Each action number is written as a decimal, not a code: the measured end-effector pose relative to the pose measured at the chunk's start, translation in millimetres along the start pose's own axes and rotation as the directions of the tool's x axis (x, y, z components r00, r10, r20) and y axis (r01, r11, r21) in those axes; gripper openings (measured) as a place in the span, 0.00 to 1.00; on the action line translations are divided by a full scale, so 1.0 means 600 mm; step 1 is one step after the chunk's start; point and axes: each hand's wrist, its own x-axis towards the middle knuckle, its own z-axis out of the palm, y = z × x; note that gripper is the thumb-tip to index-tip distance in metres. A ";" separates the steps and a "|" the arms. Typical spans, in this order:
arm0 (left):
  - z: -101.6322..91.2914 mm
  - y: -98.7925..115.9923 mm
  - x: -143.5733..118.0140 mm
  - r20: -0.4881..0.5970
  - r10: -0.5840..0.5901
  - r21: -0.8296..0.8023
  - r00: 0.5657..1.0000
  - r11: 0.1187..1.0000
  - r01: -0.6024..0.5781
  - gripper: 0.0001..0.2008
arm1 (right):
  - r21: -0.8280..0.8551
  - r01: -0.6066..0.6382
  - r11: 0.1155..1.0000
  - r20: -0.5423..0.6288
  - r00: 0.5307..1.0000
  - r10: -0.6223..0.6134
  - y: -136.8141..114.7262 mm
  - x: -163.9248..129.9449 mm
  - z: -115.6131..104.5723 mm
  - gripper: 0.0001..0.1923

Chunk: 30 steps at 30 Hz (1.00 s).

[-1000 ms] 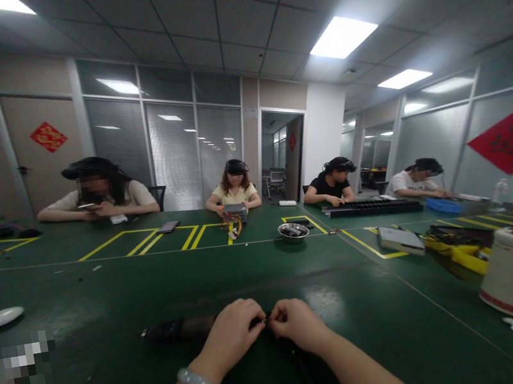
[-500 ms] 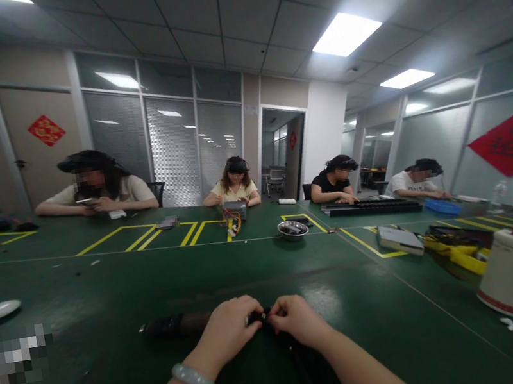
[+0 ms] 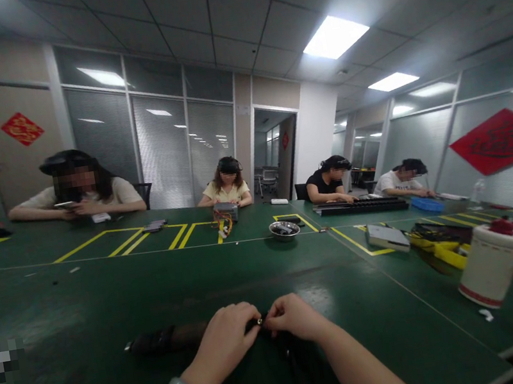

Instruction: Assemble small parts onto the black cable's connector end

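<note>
Green table (image 3: 107, 293) is the landmark. White canister (image 3: 489, 265) stands on it, far right. Dark strap (image 3: 173, 339) lies along the near edge, centre. Left hand (image 3: 226, 343) and right hand (image 3: 293, 317) meet over the strap, fingertips pinched shut on a small metal piece (image 3: 259, 322).

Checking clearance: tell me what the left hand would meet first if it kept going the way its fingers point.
The left hand points right, toward the right hand. Its fingertips nearly touch that hand's fingertips over a small metal piece, so that comes first; depth is unclear.
</note>
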 end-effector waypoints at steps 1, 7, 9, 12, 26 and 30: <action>0.002 0.000 0.001 -0.001 -0.006 0.000 1.000 1.000 0.006 0.06 | -0.004 0.006 1.000 -0.003 1.000 -0.006 0.001 0.000 -0.001 0.08; 0.000 0.002 0.001 -0.020 0.046 0.019 0.999 0.999 -0.046 0.05 | -0.015 0.015 1.000 -0.003 1.000 -0.015 0.006 0.003 0.002 0.10; -0.002 0.005 0.001 -0.008 0.066 0.037 0.998 0.997 -0.065 0.05 | -0.014 0.026 1.000 0.004 1.000 -0.025 0.007 0.003 0.002 0.10; -0.002 0.007 0.000 0.010 0.088 0.065 0.996 0.994 -0.089 0.06 | -0.013 0.032 0.999 0.029 0.999 -0.032 0.004 0.001 -0.001 0.11; 0.004 0.004 0.003 0.004 0.026 0.047 1.000 0.999 -0.026 0.06 | -0.077 -0.042 0.996 0.045 0.998 0.046 -0.004 -0.005 -0.007 0.11; -0.002 0.007 0.002 0.014 -0.007 0.029 1.000 1.000 0.006 0.05 | -0.029 -0.074 0.997 0.043 0.996 0.075 -0.005 -0.004 -0.005 0.10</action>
